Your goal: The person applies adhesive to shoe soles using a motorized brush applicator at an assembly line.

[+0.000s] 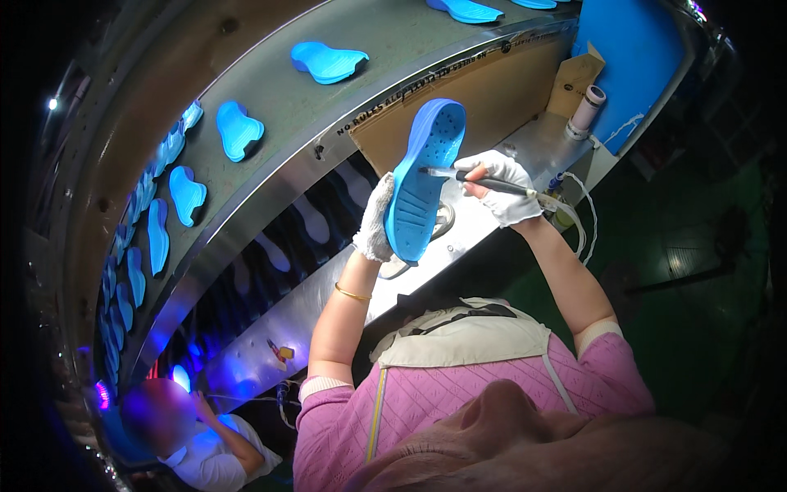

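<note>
A blue shoe sole (416, 197) is held up in front of me, tilted, its hollow inner side facing me, with small holes at the far end and ridges nearer. My left hand (375, 223), in a white glove, is closed on the sole's left edge. In my right hand (502, 187), also gloved with some bare fingertips showing, is a thin brush (443, 172) with a dark handle, gripped like a pen. The brush tip touches the inside of the sole around its middle. A pale tube runs from the handle's rear end.
Beyond the metal bench (484, 234) curves a conveyor belt (270, 74) carrying several blue soles (238, 131). Pale sole shapes (311, 220) lie on a dark lower level. Cardboard (459, 98) leans at the back; a cylinder (587, 111) stands right. Another person (217, 451) is at lower left.
</note>
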Motion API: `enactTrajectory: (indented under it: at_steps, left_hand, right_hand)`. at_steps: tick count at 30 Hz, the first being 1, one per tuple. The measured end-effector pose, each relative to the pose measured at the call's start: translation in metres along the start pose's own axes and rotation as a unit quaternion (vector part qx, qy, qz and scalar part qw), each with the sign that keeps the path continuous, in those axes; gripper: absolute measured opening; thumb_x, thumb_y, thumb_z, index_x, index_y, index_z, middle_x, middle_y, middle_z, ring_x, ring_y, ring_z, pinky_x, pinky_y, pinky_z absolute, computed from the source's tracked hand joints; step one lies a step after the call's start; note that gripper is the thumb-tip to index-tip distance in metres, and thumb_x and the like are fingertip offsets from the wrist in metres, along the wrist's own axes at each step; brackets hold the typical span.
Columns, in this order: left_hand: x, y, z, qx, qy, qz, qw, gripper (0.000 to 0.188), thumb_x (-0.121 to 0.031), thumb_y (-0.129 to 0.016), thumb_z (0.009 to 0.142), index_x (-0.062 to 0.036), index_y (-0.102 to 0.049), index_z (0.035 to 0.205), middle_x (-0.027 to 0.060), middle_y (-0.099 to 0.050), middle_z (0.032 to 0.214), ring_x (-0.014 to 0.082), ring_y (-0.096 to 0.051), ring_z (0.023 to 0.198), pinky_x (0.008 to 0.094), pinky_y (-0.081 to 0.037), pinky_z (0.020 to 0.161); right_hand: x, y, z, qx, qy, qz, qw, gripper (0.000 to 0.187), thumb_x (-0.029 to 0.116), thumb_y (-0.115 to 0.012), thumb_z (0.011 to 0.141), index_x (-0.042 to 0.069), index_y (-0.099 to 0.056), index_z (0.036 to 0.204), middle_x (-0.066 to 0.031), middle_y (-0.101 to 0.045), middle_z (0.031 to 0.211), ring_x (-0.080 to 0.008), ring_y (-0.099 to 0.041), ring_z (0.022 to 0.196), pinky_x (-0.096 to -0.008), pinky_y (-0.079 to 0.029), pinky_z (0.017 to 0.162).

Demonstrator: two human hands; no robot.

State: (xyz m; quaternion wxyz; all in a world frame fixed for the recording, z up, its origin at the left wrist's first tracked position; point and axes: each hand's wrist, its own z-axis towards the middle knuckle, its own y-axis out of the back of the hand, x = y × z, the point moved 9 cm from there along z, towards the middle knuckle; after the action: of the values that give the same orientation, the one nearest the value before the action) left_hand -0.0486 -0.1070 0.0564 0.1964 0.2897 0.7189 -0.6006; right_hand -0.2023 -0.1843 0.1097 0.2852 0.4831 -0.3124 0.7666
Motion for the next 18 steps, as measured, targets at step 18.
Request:
enactTrajectory:
  at_steps: [18]
  left_hand:
    - [-0.09, -0.075, 0.064, 0.167, -0.059, 0.036, 0.984, 0.071, -0.061, -0.037, 0.093, -0.0039, -0.041, 0.135, 0.0196, -0.06, 0.113, 0.0357, -0.064, 0.093, 0.0514, -0.054, 0.084]
  right_hand:
    - [0.062, 0.027, 0.021, 0.014, 0.075, -0.055, 0.996, 0.012, -0.007, -0.065, 0.078, 0.003, -0.062, 0.084, -0.0142, -0.067, 0.099, -0.0149, -0.064, 0.085, -0.0278, -0.051, 0.08]
